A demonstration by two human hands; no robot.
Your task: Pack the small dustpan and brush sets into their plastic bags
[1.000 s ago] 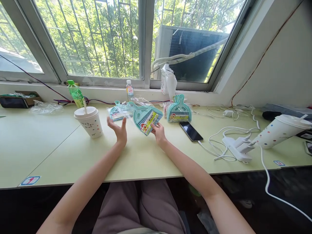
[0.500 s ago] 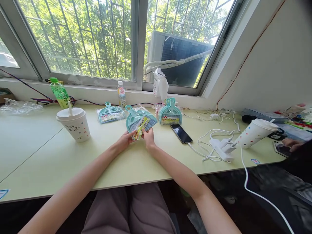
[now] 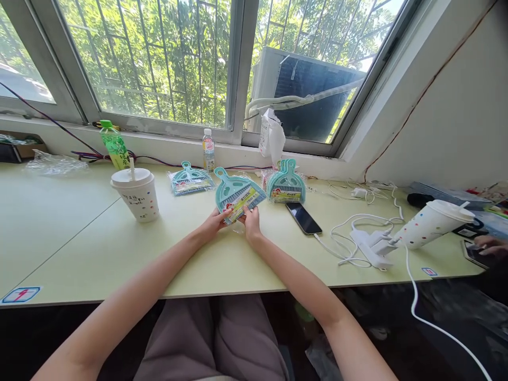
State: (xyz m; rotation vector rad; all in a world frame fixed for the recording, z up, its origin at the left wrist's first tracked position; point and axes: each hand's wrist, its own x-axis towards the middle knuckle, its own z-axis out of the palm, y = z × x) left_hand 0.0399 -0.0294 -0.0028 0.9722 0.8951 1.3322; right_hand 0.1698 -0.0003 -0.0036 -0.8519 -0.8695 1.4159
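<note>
If either grip is loosened, the dustpan set (image 3: 238, 191), pinched low by left hand (image 3: 213, 224) and right hand (image 3: 252, 222), fingers closed, could be dropped.

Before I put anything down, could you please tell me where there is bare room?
The table is bare left of the left cup, up to the plastic wrap, and, in a smaller patch, between the right forearm and the power strip. It is crowded around the strip, cables and right cup, and among the dustpans.
</note>
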